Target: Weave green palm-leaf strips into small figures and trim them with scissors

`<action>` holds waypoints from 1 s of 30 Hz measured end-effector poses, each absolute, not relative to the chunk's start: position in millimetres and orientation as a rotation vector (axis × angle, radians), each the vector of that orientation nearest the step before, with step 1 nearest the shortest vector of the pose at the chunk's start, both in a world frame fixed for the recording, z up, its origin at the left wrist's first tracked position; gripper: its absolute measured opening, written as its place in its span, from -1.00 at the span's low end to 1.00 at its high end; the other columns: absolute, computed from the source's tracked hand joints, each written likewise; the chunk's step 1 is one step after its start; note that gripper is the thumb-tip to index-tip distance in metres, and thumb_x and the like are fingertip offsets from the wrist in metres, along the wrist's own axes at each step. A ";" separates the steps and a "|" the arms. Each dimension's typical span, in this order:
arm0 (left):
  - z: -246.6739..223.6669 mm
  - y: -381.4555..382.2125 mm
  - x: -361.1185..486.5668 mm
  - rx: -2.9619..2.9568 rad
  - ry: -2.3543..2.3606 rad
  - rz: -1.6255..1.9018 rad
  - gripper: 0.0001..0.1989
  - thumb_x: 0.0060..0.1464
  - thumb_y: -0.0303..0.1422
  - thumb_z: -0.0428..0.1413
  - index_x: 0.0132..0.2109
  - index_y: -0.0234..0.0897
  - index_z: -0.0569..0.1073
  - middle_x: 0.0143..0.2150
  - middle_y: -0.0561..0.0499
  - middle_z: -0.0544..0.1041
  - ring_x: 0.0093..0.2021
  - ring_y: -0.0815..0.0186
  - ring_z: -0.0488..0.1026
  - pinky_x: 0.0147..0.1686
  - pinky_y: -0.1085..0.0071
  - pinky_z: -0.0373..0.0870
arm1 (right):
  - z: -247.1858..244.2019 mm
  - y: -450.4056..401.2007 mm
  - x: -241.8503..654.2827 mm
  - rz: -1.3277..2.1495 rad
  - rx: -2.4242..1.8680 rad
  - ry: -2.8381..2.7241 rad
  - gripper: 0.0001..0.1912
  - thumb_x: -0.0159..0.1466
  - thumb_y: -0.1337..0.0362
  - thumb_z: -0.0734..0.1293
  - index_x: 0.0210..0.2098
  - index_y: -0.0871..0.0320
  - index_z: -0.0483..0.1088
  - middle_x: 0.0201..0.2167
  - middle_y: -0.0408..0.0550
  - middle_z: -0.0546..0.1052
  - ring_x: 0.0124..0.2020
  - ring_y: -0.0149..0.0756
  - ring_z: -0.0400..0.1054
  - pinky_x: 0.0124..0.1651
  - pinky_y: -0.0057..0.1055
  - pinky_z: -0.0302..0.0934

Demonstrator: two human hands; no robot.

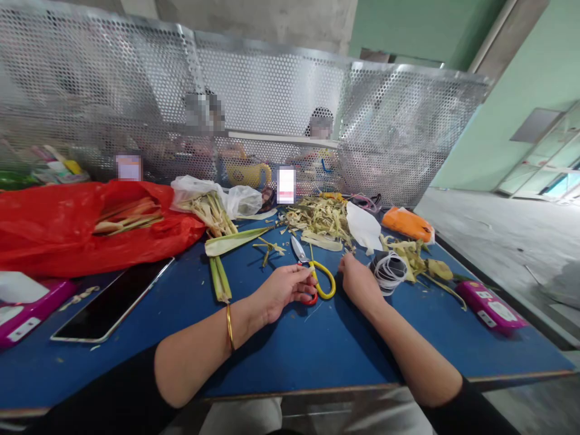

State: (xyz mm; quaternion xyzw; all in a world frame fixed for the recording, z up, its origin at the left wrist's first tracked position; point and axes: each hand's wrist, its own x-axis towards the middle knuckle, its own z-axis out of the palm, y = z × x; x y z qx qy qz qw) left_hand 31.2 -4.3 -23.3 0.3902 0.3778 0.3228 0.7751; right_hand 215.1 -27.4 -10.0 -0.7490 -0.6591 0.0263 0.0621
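Blue desk, perforated screen beyond; left hand toward two o'clock, right hand toward eleven, fingers half-curled, hold unclear.

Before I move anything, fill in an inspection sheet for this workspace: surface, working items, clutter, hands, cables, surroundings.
Surface: blue tabletop, scattered with small plant scraps.
Working items: scissors with yellow and red handles, partly hidden; coiled white cord; heap of plant strips.
Clutter: phone, red plastic bag, orange packet.
Hands: left hand at the scissors' handles, grip unclear; right hand beside the white cord, fingers bent, contents too small to tell.
Cables: looped pinkish cord at the back; type unclear.
Surroundings: perforated metal screen behind, green wall right.
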 end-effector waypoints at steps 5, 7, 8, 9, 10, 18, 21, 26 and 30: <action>-20.5 -5.9 30.8 0.814 0.834 0.704 -0.85 0.05 -0.34 0.18 -0.36 -0.36 0.45 -0.39 -0.07 0.53 -0.50 0.41 0.47 -0.54 0.55 0.39 | -4.4 -35.4 214.0 0.030 -2.184 -1.957 -0.83 0.37 0.36 0.05 -0.13 0.19 0.21 -0.41 -0.04 0.48 -0.42 -0.31 0.37 -0.42 -0.43 -0.04; -18.0 -7.1 30.6 0.840 0.832 0.677 -0.84 0.06 -0.33 0.17 -0.36 -0.37 0.45 -0.34 -0.10 0.55 -0.55 0.45 0.44 -0.64 0.59 0.29 | -6.3 -44.0 211.9 -0.019 -2.112 -2.000 -0.84 0.36 0.36 0.06 -0.16 0.18 0.22 -0.46 -0.08 0.46 -0.46 -0.32 0.35 -0.43 -0.44 -0.04; -17.0 -8.0 30.5 0.858 0.826 0.657 -0.84 0.05 -0.33 0.17 -0.37 -0.37 0.46 -0.31 -0.11 0.56 -0.59 0.47 0.41 -0.68 0.60 0.23 | -8.3 -49.7 210.1 -0.046 -2.053 -2.044 -0.84 0.35 0.37 0.06 -0.19 0.18 0.24 -0.48 -0.09 0.45 -0.48 -0.33 0.34 -0.44 -0.44 -0.04; -16.3 -9.0 30.5 0.875 0.817 0.635 -0.83 0.05 -0.32 0.17 -0.37 -0.37 0.46 -0.29 -0.11 0.57 -0.62 0.50 0.37 -0.72 0.61 0.18 | -10.6 -56.3 207.8 -0.076 -1.973 -2.103 -0.84 0.34 0.39 0.06 -0.21 0.18 0.25 -0.50 -0.10 0.44 -0.49 -0.33 0.34 -0.45 -0.45 -0.03; -15.8 -10.1 30.6 0.888 0.805 0.613 -0.83 0.04 -0.32 0.17 -0.38 -0.37 0.47 -0.30 -0.10 0.57 -0.65 0.52 0.34 -0.74 0.61 0.14 | -13.1 -63.4 204.9 -0.108 -1.873 -2.172 -0.83 0.33 0.42 0.06 -0.23 0.19 0.26 -0.50 -0.10 0.44 -0.49 -0.34 0.34 -0.44 -0.45 0.00; -6.1 -18.3 29.6 0.722 0.691 0.281 -0.82 0.05 -0.35 0.15 -0.43 -0.39 0.49 -0.39 -0.07 0.55 -0.70 0.59 0.12 -0.70 0.60 0.08 | -22.2 -109.9 165.0 -0.386 -1.168 -2.612 -0.80 0.35 0.42 0.08 -0.16 0.24 0.30 -0.33 0.01 0.48 -0.33 -0.24 0.37 -0.31 -0.37 0.19; -0.9 -19.1 27.6 0.659 0.690 0.247 -0.82 0.06 -0.37 0.15 -0.44 -0.38 0.46 -0.48 0.00 0.47 -0.66 0.57 0.17 -0.69 0.62 0.10 | -25.7 -119.0 154.4 -0.392 -1.130 -2.721 -0.84 0.34 0.40 0.12 -0.25 0.21 0.31 -0.41 -0.05 0.45 -0.43 -0.24 0.33 -0.38 -0.35 0.16; -4.5 -14.1 26.5 0.718 0.761 0.357 -0.81 0.09 -0.41 0.11 -0.46 -0.36 0.33 -0.57 0.14 0.26 -0.65 0.55 0.16 -0.63 0.60 0.17 | -9.0 -118.7 176.6 -0.496 -1.151 -2.428 -0.78 0.38 0.31 0.08 -0.27 0.13 0.34 -0.29 -0.03 0.48 -0.40 -0.32 0.32 -0.36 -0.41 0.13; -8.2 -6.6 25.4 0.795 0.808 0.484 -0.82 0.08 -0.44 0.10 -0.44 -0.32 0.26 -0.60 0.18 0.19 -0.65 0.53 0.14 -0.61 0.56 0.18 | 28.1 -98.6 223.7 -0.891 -1.931 -1.787 -0.56 0.28 -0.05 0.21 -0.18 0.24 0.37 -0.09 0.25 0.41 -0.17 -0.04 0.34 -0.27 -0.30 0.16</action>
